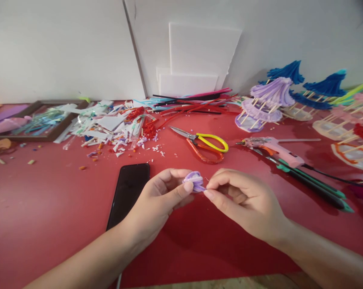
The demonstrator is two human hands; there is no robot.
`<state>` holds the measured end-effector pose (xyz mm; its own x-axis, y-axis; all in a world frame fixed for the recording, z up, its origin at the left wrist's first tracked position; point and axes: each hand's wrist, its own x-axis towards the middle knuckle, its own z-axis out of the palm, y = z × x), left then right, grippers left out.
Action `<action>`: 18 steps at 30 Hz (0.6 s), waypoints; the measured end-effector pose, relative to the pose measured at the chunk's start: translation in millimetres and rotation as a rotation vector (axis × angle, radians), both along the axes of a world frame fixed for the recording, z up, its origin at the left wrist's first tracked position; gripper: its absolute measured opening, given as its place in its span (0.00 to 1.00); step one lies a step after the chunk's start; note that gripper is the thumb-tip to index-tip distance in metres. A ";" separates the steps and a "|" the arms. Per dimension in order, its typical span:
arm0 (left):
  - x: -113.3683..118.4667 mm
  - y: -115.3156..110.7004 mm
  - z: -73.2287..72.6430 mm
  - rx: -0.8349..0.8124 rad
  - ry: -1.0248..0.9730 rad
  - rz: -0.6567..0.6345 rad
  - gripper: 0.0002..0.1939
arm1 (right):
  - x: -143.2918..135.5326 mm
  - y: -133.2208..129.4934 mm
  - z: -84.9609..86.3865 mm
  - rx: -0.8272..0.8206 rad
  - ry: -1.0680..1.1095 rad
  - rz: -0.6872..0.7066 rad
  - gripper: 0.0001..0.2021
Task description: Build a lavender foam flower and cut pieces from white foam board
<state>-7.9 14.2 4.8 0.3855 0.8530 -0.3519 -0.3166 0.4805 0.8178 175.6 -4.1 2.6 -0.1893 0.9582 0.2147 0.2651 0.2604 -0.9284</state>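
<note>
Between the thumb and fingers of my left hand [166, 192] sits a small coiled pipe cleaner piece [194, 180], light purple with a whitish middle. Its loose end sticks out to the right, and the thumb and forefinger of my right hand [241, 196] pinch that tip. Both hands hover over the red table, close together. Beyond them lie scissors [196, 140] with one yellow and one orange-red handle, their blades pointing left. A black phone [129, 194] rests left of the hands, partly covered by my left wrist.
A pink glue gun [278, 150] lies at right beside a green-and-black tool [314, 180]. Behind are a purple carousel-like model [262, 102], several similar models, loose pipe cleaners [196, 100], a heap of scraps [112, 124], a brown frame [43, 138] and white boards [202, 48].
</note>
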 end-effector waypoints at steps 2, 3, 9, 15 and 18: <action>-0.4 0.2 0.1 -0.002 -0.019 -0.004 0.06 | -0.9 0.9 2.1 -0.070 0.049 0.004 0.05; -0.6 0.4 0.3 -0.004 -0.026 -0.006 0.06 | -1.3 1.5 3.3 -0.099 0.072 0.007 0.05; -1.9 1.8 5.5 -0.065 -0.064 -0.050 0.08 | 1.3 4.7 4.1 -0.196 0.254 0.042 0.05; -5.1 0.7 6.2 -0.077 -0.122 -0.209 0.08 | 9.0 7.7 -1.4 -0.142 0.346 0.233 0.10; -5.7 0.5 5.0 -0.100 -0.137 -0.253 0.08 | 11.3 6.8 -3.1 -0.076 0.296 0.252 0.11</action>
